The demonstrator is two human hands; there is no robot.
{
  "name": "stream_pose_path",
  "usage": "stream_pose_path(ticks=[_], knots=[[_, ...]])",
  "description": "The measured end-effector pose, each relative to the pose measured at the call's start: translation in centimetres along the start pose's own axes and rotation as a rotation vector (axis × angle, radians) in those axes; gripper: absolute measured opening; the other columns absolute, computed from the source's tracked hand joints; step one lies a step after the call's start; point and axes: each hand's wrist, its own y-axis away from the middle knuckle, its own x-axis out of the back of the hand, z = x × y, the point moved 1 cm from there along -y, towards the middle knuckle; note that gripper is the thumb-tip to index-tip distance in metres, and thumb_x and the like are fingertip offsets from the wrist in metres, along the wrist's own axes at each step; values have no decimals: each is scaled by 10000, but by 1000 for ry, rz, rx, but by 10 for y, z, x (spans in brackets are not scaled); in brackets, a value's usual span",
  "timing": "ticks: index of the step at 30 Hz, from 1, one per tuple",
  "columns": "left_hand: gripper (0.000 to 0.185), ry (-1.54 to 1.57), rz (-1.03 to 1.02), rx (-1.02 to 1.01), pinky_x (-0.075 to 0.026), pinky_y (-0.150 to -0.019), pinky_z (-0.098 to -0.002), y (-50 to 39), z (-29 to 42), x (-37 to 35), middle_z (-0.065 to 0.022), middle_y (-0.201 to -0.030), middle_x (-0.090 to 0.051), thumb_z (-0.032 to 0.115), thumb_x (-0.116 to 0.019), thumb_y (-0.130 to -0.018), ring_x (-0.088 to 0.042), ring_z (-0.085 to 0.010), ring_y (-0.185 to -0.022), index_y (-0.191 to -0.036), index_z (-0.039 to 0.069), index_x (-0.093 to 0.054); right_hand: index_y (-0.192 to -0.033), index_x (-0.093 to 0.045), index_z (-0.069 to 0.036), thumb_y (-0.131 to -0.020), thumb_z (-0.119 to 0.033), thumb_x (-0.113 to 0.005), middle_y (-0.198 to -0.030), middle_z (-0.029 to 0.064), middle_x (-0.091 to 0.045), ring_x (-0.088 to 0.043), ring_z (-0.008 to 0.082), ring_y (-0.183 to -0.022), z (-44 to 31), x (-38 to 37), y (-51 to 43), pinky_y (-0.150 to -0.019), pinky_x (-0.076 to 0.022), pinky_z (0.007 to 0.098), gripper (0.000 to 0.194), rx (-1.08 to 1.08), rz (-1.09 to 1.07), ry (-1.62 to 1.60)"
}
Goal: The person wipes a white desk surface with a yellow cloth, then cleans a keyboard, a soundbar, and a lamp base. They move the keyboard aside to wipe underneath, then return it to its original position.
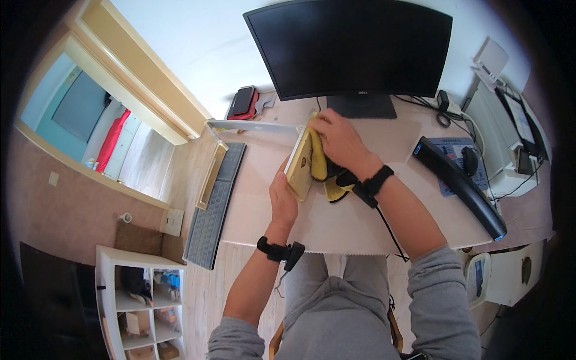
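My left hand point(284, 198) grips the lower end of a pale yellow wooden panel point(302, 164), part of a frame-like piece whose thin white strip point(256, 126) runs leftward above the desk. A second yellow panel point(210, 177) at its far left overlaps the keyboard. With my right hand point(339, 137) I hold a yellow and dark cloth point(318, 155) against the right side of the near panel, by its top end. The cloth's lower part point(335, 189) hangs or lies below my right wrist; which one, I cannot tell. Both wrists wear black straps with small devices.
A monitor point(355, 49) stands at the back, with a red and black case point(244, 102) left of it. A keyboard point(213, 202) lies at the left edge. A black bar-shaped device point(459, 186), a mouse point(470, 161), cables point(443, 119) and a printer point(504, 130) are at right.
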Motion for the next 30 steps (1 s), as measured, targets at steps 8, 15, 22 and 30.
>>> stream_pose_path(ticks=[8, 15, 22, 30], knots=[[623, 55, 11, -56, -393, -1211, -386, -2, -1, -4, -188, -1511, -583, 342, -252, -1165, -541, -279, -1415, -1538, -84, -511, -1142, -742, -85, -915, -6, -654, -1209, 167, -675, -667, 402, -1075, -27, -6, 27, -945, -557, 480, 256, 74, -41, -83], [650, -83, 27, -19, -408, -1208, -394, -2, -1, 2, -193, -1505, -593, 372, -231, -1171, -556, -269, -1406, -1553, -83, -496, -1201, -752, -112, -983, -56, -610, -1168, 144, -678, -675, 387, -1093, 23, -10, -8, -945, -556, 469, 266, -148, 38, -2], [658, 15, 5, 10, -387, -1215, -382, -2, -5, 2, -196, -1517, -586, 394, -261, -1175, -544, -271, -1412, -1554, -90, -497, -1231, -736, -70, -1001, -71, -596, -1268, 168, -690, -662, 415, -1138, 51, -34, 3, -989, -546, 473, 270, -310, 78, -69], [675, 51, -27, 72, -387, -1214, -395, 3, -19, 18, -178, -1550, -571, 447, -264, -1184, -537, -255, -1421, -1578, -53, -486, -1206, -726, -28, -1030, -85, -620, -1198, 203, -692, -666, 410, -1100, 56, -41, 32, -962, -539, 442, 213, -433, 272, -204]])
